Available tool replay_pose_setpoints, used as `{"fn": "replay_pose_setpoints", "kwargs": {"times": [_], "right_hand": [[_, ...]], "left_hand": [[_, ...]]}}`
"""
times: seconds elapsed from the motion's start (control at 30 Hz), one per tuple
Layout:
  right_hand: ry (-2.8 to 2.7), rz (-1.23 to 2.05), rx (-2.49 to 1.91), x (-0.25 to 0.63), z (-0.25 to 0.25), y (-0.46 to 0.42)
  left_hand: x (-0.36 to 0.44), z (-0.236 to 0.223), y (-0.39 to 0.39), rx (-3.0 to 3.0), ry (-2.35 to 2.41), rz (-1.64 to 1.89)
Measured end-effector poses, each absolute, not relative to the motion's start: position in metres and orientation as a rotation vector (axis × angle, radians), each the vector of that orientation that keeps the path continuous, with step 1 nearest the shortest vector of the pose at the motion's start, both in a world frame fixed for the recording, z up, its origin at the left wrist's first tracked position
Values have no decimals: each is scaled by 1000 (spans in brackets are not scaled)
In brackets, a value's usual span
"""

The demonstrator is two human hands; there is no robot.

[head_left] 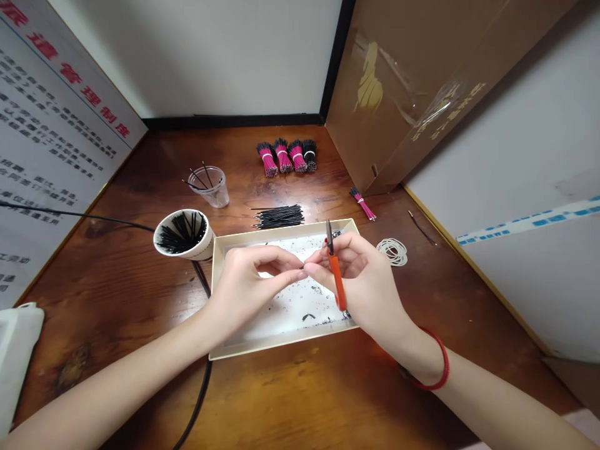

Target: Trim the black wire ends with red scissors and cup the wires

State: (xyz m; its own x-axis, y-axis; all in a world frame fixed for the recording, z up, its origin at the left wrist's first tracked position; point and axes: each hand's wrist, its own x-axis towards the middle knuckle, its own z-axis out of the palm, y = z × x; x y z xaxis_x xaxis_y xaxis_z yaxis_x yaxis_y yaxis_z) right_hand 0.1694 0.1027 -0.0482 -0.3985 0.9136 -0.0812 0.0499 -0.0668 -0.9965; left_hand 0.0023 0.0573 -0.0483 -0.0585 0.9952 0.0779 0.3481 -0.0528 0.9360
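Observation:
My left hand (248, 284) pinches a small dark item, probably a thin wire end (302, 269), between thumb and forefinger. My right hand (363, 278) grips small orange-handled snips (336, 275), with their dark blades pointing up, right next to that pinch. Both hands hover over a shallow cream tray (281, 232) lined with white paper (300, 306), which is scattered with black clippings. A red cord bracelet (435, 365) circles my right wrist.
Beyond the tray lie a loose bunch of black wires (279, 217), several pink-and-black wire bundles (284, 156), and white rubber bands (392, 252). A tilted paper cup (184, 234) holds black wires. A black cable (199, 375) crosses the wooden desk (117, 312). A cardboard box (412, 87) stands at the back right.

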Motion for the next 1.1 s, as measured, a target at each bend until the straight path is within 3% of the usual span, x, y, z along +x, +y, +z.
{"fn": "replay_pose_setpoints", "kwargs": {"times": [0.2, 0.4, 1.1], "right_hand": [[-1919, 1324, -1075, 189, -46, 93], [-2043, 946, -1135, 194, -57, 85], [-2029, 1000, -1113, 194, -58, 84]], "left_hand": [[1, -47, 59, 1324, 1606, 1386], [1, -47, 57, 1457, 1696, 1429], [0, -49, 58, 1541, 1668, 1430]]}}
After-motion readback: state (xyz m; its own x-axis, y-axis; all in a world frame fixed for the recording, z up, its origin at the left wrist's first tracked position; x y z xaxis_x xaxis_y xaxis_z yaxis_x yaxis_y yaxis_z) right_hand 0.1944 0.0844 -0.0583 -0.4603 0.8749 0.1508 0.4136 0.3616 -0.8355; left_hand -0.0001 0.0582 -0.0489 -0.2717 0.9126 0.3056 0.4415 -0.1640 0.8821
